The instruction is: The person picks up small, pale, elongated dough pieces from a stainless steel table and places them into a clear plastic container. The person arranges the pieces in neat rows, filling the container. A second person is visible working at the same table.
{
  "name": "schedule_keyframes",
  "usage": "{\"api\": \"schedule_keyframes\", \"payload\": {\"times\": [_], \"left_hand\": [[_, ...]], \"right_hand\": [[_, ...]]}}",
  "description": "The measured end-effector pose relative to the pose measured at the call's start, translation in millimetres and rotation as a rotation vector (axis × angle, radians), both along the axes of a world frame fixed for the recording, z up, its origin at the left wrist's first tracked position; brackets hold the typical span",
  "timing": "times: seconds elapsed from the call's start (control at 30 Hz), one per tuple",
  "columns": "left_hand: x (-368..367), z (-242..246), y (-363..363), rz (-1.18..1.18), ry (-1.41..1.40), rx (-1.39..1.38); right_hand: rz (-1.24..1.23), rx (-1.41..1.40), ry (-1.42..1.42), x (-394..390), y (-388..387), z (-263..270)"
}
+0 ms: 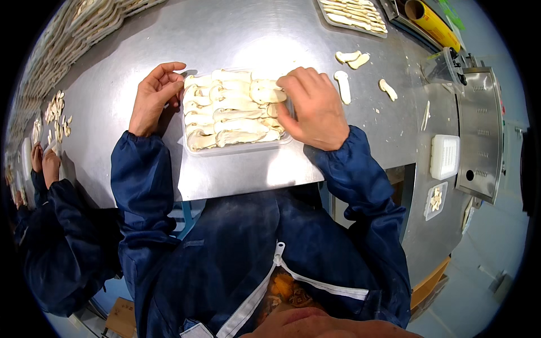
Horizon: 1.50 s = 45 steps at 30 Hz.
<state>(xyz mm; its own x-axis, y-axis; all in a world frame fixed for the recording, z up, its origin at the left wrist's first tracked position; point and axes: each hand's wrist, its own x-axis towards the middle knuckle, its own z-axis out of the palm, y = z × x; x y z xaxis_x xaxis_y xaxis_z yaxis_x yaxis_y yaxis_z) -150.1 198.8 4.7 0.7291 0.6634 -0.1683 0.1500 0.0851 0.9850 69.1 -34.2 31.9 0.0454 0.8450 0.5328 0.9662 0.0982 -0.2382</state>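
A clear plastic tray (236, 151) before me on the steel table holds rows of pale, dried-looking mushroom slices (239, 125). My left hand (156, 97) is at the tray's left edge, fingers curled and apart, its thumb tip by the upper left corner; it holds nothing. Over the tray's right side, my right hand (317, 107) has one mushroom slice (267, 94) between its fingertips and thumb. This slice lies on top of the others in the upper right part. My right hand hides some of the tray's right edge.
Loose mushroom slices (342, 86) lie right of the tray. Another filled tray (355, 17) sits at the far right, stacked trays (84, 34) at the far left. A co-worker's hands (50, 164) work at left. White trays (445, 156) stand near a steel machine (479, 135).
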Motion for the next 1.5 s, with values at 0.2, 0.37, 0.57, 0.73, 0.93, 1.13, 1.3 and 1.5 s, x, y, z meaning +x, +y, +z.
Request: {"api": "schedule_keyframes", "payload": {"times": [0.2,0.37,0.57,0.73,0.93,1.13,1.3,1.5], "left_hand": [[0,-1,2,-0.005,0.008,-0.005],[1,6,-3,-0.004,0.024,0.004],[-1,2,-3,0.007,-0.029,-0.046],[1,-3,-1,0.031,-0.045,-0.060],[-2,-4,0,0.011,-0.058,-0.069],[-2,-2,-1,0.020,-0.045,-0.097],[-5,-4,2,0.000,-0.057,-0.065],[0,-3,0,0.005,-0.046,-0.046]], "right_hand": [[-0.215,0.092,0.123,29,-28,0],[-0.490,0.161,0.134,79,-63,9],[-0.604,-0.081,0.067,152,-87,3],[-0.412,-0.090,-0.110,165,-53,-24],[-0.374,-0.222,-0.050,160,-66,-15],[-0.402,-0.233,-0.002,126,-90,-1],[-0.446,-0.023,0.020,146,-52,-1],[-0.431,-0.152,-0.093,186,-17,-28]]}}
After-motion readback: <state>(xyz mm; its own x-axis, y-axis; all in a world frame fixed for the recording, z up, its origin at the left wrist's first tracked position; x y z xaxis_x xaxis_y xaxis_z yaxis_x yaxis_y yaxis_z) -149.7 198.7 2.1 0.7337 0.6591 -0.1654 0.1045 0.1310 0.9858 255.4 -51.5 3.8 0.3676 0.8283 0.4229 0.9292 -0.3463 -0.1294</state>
